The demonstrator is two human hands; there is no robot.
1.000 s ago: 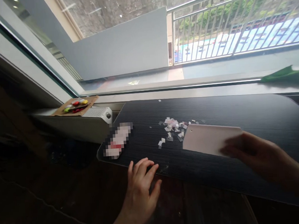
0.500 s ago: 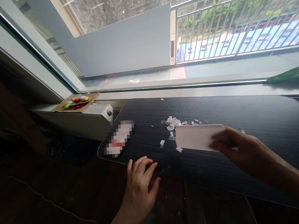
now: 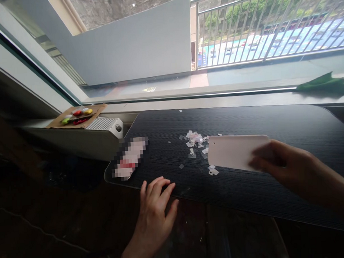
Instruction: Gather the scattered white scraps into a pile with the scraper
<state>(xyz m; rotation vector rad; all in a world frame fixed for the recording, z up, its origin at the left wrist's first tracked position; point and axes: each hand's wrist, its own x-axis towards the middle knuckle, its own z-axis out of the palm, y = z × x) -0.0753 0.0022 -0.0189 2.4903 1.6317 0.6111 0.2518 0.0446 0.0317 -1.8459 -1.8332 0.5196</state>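
Observation:
My right hand [image 3: 272, 157] grips the right end of a flat, pale pink card [image 3: 231, 152] with a small hole at its upper left corner. The card is just above or on the black tabletop [image 3: 160, 124]; I cannot tell which. Small white and clear paper scraps [image 3: 194, 138] are heaped left of the card, and a few more [image 3: 213, 170] lie by its lower left corner. My left hand [image 3: 156, 204] rests at the table's front edge, fingers loosely bent and apart, holding nothing.
A blurred-out pinkish strip [image 3: 131, 157] lies at the table's left end. Beyond that are a white radiator [image 3: 105, 126] and cardboard [image 3: 55, 121] bearing colourful small items. A green leaf-like piece [image 3: 326, 86] is by the window, right. Below the table it is dark.
My right hand has moved the card rightward across the table. Some scraps left of it have shifted right, toward its lower left corner. The view has turned slightly; my left hand stays at the edge.

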